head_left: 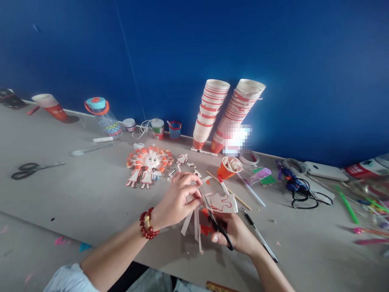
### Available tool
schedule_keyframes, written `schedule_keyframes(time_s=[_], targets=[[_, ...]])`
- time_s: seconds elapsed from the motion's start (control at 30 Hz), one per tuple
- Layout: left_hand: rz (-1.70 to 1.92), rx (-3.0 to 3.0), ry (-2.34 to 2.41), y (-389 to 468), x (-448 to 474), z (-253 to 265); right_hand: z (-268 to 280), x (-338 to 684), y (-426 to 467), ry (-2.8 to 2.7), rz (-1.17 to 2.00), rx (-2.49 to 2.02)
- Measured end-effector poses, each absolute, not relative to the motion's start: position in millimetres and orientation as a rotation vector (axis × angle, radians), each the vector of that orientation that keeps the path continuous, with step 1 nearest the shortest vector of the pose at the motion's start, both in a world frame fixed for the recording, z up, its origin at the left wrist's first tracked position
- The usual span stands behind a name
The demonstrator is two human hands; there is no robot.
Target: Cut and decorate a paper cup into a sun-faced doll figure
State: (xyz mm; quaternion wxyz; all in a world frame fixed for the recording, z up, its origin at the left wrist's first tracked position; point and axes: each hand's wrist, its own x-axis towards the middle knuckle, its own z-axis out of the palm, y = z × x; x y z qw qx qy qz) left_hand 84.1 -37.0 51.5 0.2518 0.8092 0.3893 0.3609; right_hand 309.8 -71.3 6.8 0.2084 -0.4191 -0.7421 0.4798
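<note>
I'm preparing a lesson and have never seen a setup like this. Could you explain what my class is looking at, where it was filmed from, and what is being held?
There is no machine here: a person works with bare hands, filmed by one camera worn on the head, looking forward and down. The right hand holds black-handled scissors. The left hand seems to pinch the edge of a paper piece marked with a red outline. On the grey table lie a paper face with small cut-out figures, a pen and another pair of scissors. An orange cup holds scraps. Two tall stacks of cups stand near the blue wall.
</note>
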Motion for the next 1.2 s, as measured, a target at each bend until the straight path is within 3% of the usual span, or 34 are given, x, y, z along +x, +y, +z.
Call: schedule_keyframes(time_s=[0.57, 1.2], targets=[[0.989, 2.143, 1.067, -37.6, 84.9, 53.6, 3.9, 309.8, -69.0, -2.169, 1.201, -1.247], [1.039, 2.249, 1.093, -36.2, 83.9, 51.4, -2.0, 301.3, -72.4, -1.963, 1.402, -1.147]])
